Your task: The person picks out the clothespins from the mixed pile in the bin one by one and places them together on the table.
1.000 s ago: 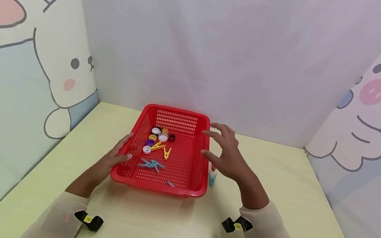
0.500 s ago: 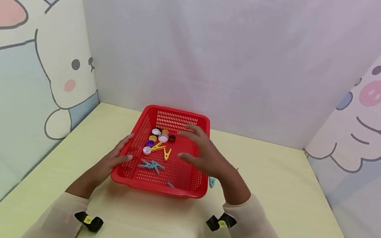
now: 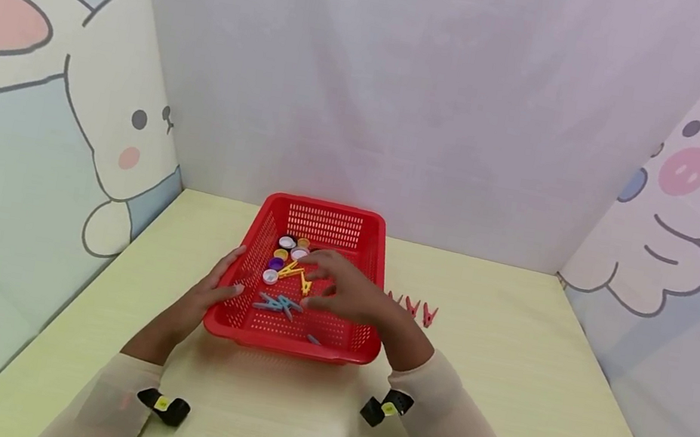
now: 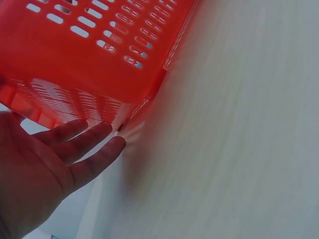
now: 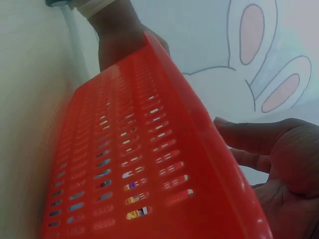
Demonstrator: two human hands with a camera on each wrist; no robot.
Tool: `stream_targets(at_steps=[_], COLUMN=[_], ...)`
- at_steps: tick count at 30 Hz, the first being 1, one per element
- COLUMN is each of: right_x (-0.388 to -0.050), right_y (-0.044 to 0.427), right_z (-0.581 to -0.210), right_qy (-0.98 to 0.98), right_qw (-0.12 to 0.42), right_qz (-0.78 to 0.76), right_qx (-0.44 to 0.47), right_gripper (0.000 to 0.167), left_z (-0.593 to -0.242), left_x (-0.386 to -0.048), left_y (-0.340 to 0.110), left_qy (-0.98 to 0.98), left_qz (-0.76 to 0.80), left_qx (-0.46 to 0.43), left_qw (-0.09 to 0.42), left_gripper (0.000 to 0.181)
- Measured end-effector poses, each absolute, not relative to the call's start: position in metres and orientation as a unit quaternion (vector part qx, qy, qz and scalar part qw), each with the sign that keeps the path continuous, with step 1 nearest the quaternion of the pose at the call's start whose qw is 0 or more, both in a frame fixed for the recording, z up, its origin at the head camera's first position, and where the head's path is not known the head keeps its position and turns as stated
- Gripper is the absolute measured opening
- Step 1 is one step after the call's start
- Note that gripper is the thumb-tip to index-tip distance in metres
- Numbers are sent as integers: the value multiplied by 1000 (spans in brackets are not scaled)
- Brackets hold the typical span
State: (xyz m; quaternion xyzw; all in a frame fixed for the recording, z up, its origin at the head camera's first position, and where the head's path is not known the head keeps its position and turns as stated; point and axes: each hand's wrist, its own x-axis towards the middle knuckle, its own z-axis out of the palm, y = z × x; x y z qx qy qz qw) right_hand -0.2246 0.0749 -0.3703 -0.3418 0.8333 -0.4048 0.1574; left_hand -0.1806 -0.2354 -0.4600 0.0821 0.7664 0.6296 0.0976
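Note:
A red perforated plastic basket stands on the table. My left hand grips its left rim, thumb over the edge and fingers along the outer wall, as the left wrist view also shows. Over the basket's interior hovers my right hand, fingers spread and bent slightly, holding nothing visible. Below and left of its fingertips lie yellow clothespins and light blue clothespins. Several bottle caps, among them a purple cap and a white cap, cluster at the basket's left. The right hand covers part of the basket floor.
Red clothespins lie in a row on the pale table, right of the basket. A grey cloth wall rises behind, with cartoon-printed walls on both sides.
My right hand has moved left and down, from the basket's right rim to over its middle. The red clothespins at the right have come into view. My left hand stays on the rim.

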Motion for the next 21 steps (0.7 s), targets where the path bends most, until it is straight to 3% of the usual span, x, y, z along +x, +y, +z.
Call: stream_targets(at_steps=[11,21], right_x=[-228,-234], right_y=[66,62], right_z=[-376,-384], right_qy=[856,806], right_qw=[242,340], right_qz=[-328,-396], right_qx=[-320,-281], right_gripper=[98,84], left_z=[-458,-457], left_x=[-182,-180], left_y=[-236,-235], left_qy=[766,766], left_qz=[629,629], left_qx=[90,83], left_qw=[96,99], left_gripper=[96,96])
